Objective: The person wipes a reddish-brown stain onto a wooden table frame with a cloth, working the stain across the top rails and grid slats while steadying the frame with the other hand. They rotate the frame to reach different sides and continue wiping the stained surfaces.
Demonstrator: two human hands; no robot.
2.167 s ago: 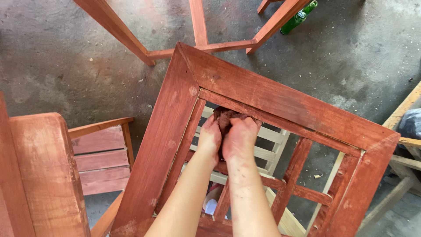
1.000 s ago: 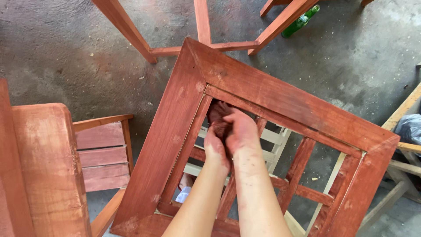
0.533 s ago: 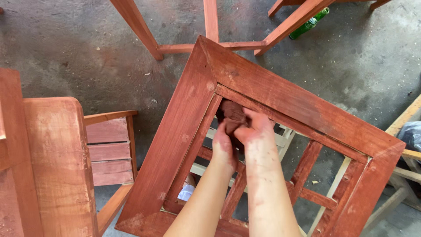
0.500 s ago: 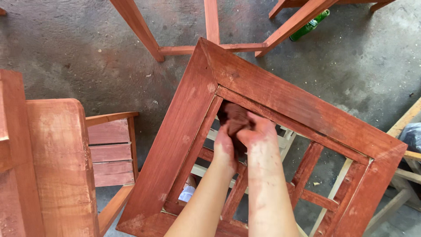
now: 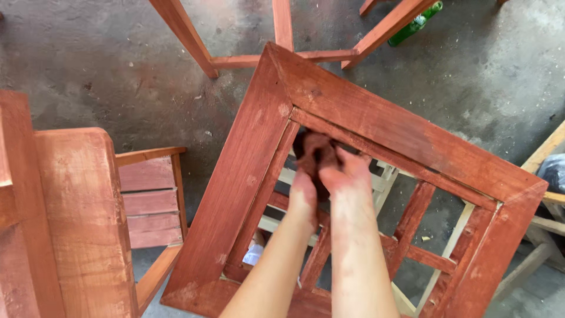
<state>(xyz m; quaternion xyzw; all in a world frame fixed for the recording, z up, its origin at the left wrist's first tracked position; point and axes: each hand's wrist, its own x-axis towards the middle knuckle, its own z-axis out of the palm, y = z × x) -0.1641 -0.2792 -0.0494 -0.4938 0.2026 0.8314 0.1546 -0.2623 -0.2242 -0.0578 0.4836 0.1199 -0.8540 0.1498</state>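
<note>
— What do the hands hold?

— Both hands are closed on one dark red rag (image 5: pixel 313 154), near the centre of the picture. The left hand (image 5: pixel 303 197) grips it from below, the right hand (image 5: pixel 347 176) from the right side (both are stained with the same red colour).

— Where is the rag?

— It is pressed against the inner edge of a red-stained square wooden frame (image 5: pixel 259 147), in its upper inside corner. The arms reach up through the opening of the frame.

— And around it?

— At the left stands a red wooden chair (image 5: pixel 82 224). At the upper right a green bottle (image 5: pixel 415 23) lies on the grey concrete floor (image 5: pixel 106 65).
</note>
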